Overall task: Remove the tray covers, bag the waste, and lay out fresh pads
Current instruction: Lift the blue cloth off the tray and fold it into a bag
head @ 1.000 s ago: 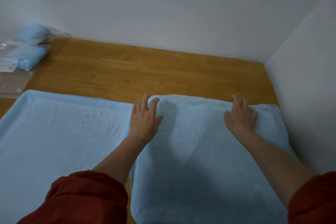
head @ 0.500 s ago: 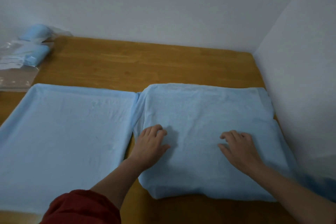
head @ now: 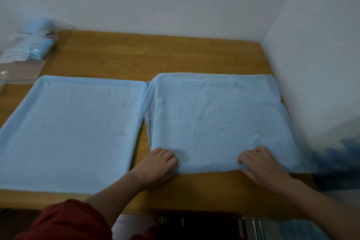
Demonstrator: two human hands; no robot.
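Head-worn camera looks forward and down, close over the table (head: pixel 175 58).

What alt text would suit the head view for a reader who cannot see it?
The left hand and right hand hold the near edge of the right pad on a wooden table. The left pad lies flat beside it, both light blue; wrapped packs sit far left.

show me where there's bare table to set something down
Widest: the table strip between the left pad, right pad and back wall. A thinner strip lies before the right pad, but the left hand and right hand hold its edge there. Crowded: plastic packs far left; pad gap is a sliver.
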